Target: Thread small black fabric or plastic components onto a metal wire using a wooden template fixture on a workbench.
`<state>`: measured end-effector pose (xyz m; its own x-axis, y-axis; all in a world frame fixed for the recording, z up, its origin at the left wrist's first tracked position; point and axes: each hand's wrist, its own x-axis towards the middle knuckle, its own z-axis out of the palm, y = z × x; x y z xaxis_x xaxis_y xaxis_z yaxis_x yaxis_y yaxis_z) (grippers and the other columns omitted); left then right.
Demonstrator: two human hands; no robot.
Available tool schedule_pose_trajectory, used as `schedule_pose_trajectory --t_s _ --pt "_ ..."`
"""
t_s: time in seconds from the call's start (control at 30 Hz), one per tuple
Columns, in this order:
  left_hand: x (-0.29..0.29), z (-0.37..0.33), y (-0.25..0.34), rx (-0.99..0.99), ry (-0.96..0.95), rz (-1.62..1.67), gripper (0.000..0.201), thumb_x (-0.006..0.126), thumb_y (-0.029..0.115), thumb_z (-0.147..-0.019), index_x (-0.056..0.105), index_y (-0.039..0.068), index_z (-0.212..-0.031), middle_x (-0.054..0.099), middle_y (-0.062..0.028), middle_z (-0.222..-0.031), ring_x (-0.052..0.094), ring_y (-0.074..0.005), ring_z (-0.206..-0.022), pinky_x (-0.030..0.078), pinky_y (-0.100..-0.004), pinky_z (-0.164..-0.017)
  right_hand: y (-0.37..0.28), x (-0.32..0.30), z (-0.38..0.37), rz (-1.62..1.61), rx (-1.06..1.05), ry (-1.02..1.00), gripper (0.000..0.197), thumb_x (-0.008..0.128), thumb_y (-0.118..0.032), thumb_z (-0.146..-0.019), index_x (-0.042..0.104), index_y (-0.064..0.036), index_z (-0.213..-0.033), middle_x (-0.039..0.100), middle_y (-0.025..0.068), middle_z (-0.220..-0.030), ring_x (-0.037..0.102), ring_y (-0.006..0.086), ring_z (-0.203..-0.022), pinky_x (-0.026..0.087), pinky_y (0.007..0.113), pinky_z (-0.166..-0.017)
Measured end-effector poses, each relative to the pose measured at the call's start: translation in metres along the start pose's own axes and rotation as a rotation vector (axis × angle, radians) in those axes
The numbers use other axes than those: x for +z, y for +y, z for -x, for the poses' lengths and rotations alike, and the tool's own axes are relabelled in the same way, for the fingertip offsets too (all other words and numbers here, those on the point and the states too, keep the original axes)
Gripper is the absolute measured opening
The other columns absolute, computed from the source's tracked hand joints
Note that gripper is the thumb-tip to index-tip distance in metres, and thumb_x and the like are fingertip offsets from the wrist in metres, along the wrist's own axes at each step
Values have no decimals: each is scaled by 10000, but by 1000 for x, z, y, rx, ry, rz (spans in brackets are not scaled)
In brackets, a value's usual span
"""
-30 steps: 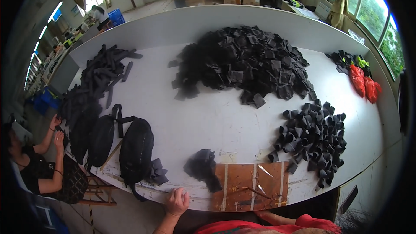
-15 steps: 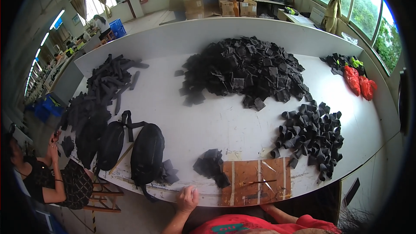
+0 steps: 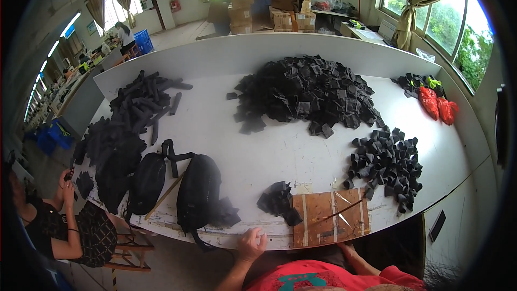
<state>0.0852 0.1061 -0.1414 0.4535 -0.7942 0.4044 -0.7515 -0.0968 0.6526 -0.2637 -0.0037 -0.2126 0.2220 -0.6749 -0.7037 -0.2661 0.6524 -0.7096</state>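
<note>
My left hand point(image 3: 252, 244) rests at the table's front edge, left of a brown board point(image 3: 312, 233), its fingers curled in with nothing visible in them. Low beside my red shirt, my right hand point(image 3: 349, 250) is just below the board's front edge, its fingers mostly hidden. Pale strips cross the board, and a thin dark stick point(image 3: 342, 209) lies slantwise over it. A small heap of black fabric pieces point(image 3: 277, 198) touches the board's left side. Farther left lies a black backpack point(image 3: 198, 191) with loose straps, next to a second black bag point(image 3: 146, 182).
A large pile of black square pieces point(image 3: 315, 94) lies at the back, curled black pieces point(image 3: 385, 164) at the right, and dark strips point(image 3: 140, 99) at the left. Red plastic bags point(image 3: 437, 106) sit in the far right corner. A seated person point(image 3: 59, 221) handles something dark at left.
The view has shifted, so the table's things appear farther right at the front. The stick on the board slants more steeply. My left hand stays by the table edge, its fingers slightly looser.
</note>
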Motion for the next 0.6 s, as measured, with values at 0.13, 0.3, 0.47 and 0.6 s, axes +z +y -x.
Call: schedule_pose_trajectory --t_s 0.13,0.3,0.47,0.6 --pt "2 -6 0 35 -14 16 166 596 149 -735 536 50 -854 532 -80 -639 545 -245 -557 442 -338 -505 4 0 19 43 -36 217 726 631 -463 -713 439 42 -1198 504 148 -1165 490 229 -1042 371 315 -894" --pt "3 -7 1 65 -23 22 118 565 124 -755 530 56 -845 528 -96 -645 544 -269 -576 442 -356 -518 35 -15 32 -98 123 339 664 572 -488 -754 506 66 -1113 560 143 -1061 508 234 -1002 386 326 -846" --pt "1 -2 6 87 -109 1 90 554 115 -753 526 63 -820 538 -104 -658 544 -281 -586 444 -371 -530 41 -17 74 103 185 445 746 435 -618 -776 535 46 -1101 556 161 -1074 519 230 -973 399 331 -820" --pt "1 5 5 114 -74 -28 68 552 106 -747 535 63 -798 543 -106 -651 547 -289 -586 444 -378 -527 78 -18 80 -89 156 473 720 414 -590 -802 564 70 -1047 576 176 -1034 535 223 -941 408 329 -793"
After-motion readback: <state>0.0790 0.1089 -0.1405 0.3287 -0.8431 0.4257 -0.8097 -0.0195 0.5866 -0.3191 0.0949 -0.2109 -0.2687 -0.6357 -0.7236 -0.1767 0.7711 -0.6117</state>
